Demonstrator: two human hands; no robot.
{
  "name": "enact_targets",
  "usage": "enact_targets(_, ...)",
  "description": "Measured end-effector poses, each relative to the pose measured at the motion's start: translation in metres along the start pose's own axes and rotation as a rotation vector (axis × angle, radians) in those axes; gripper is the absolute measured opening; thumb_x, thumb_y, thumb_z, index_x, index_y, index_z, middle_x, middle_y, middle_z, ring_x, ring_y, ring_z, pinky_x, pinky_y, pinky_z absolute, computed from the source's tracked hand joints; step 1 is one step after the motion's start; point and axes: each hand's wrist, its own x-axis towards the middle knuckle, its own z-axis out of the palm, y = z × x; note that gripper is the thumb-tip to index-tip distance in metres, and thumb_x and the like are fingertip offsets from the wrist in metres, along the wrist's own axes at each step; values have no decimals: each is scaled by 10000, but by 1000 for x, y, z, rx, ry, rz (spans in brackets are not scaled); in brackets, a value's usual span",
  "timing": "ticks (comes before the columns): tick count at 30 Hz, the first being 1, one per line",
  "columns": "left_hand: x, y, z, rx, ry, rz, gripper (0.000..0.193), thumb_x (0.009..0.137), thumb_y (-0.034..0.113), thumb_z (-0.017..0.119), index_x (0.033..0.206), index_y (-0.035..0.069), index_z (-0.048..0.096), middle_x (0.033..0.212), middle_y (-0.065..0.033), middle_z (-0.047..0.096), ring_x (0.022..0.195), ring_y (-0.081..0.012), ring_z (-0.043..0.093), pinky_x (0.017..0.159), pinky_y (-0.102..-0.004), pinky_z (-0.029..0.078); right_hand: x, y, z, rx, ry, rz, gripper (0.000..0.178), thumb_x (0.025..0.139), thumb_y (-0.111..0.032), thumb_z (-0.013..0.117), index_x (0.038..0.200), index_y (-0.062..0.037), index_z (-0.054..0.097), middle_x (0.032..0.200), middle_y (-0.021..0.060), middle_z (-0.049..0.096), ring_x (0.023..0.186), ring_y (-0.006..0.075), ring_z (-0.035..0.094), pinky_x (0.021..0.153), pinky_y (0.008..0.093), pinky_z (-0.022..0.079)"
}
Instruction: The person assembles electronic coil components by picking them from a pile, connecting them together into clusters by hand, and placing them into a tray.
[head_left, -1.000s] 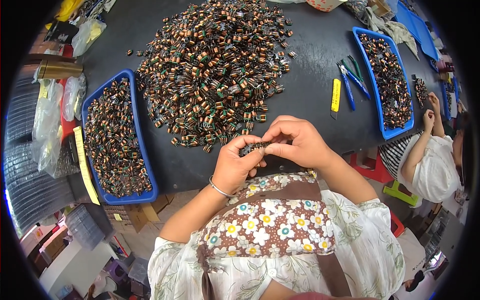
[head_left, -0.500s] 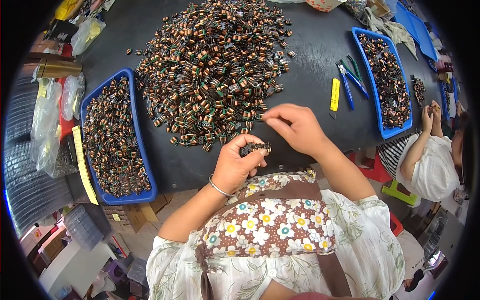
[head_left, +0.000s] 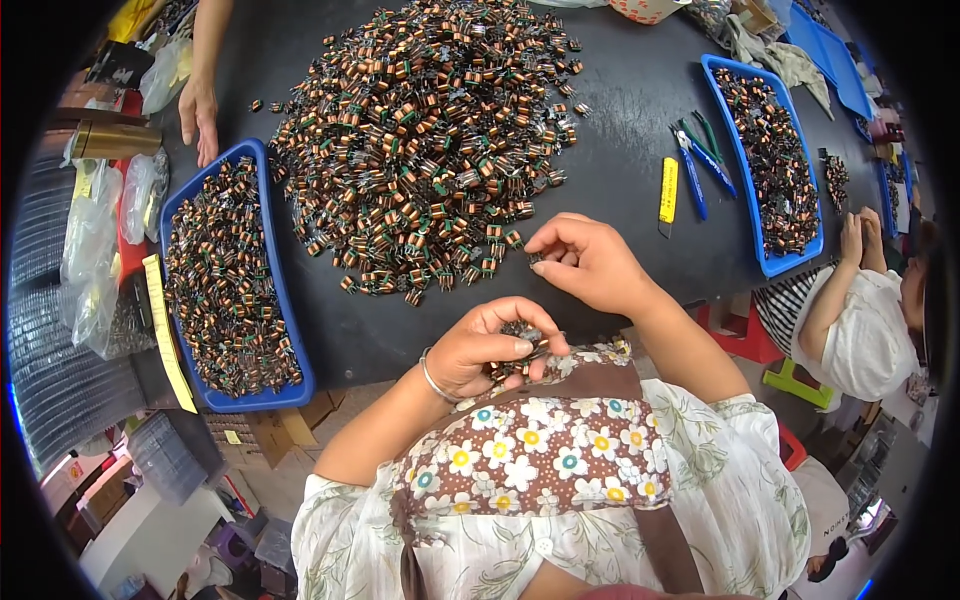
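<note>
A big heap of small copper-wound coils (head_left: pixel 420 150) with black ends and green bits lies on the dark table. My left hand (head_left: pixel 485 350), with a bangle at its wrist, is curled around several coils (head_left: pixel 520 335) close to the apron. My right hand (head_left: pixel 595 265) is at the near right edge of the heap, thumb and forefinger pinched on a small dark coil (head_left: pixel 536 259). Its far fingers are folded in, and most of that piece is hidden.
Blue trays full of coils stand at left (head_left: pixel 288 330) and right (head_left: pixel 740 170). Another person's hand (head_left: pixel 199 118) reaches to the left tray's far end. Blue-handled cutters (head_left: pixel 692 175) and a yellow knife (head_left: pixel 668 195) lie at right. A co-worker (head_left: pixel 855 330) sits further right.
My left hand has moved down toward the apron with its coils. My right hand has come slightly nearer, pinching a small piece. Another person's arm has entered at the far left.
</note>
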Motion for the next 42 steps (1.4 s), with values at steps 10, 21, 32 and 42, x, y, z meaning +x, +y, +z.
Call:
enact_targets(10, 4, -5, -7, 14, 41, -48, 229, 872, 232, 473, 810, 21, 537, 855, -156, 564, 678, -209, 586, 431, -240, 426, -8, -2, -5, 256, -61, 115, 173, 756, -8, 655, 924, -6, 609, 845, 9, 568, 735, 44, 527, 662, 182, 444)
enact_targets(21, 6, -8, -4, -46, 39, -89, 161, 880, 181, 492, 916, 31, 539, 903, -155, 567, 685, -214, 580, 431, -248, 421, 10, -8, 19, -590, 256, -331, 175, 692, -97, 690, 853, -85, 621, 849, 57, 575, 775, 227, 589, 664, 328, 480)
enact_targets(32, 6, 7, 12, 54, 378, -62, 153, 865, 125, 544, 1004, 64, 525, 815, -60, 588, 608, -124, 570, 394, -195, 350, -10, -21, -10, -88, -150, -226, 169, 686, 9, 665, 843, -36, 626, 860, 68, 621, 769, 195, 598, 662, 288, 475)
enact_targets(42, 10, -1, 11, 238, 512, 77, 147, 837, 34, 565, 976, 47, 517, 857, -86, 603, 610, -115, 577, 402, -185, 373, 28, -2, -24, -461, 342, -416, 196, 732, -14, 617, 923, -58, 622, 1014, 84, 602, 961, 249, 561, 843, 345, 441)
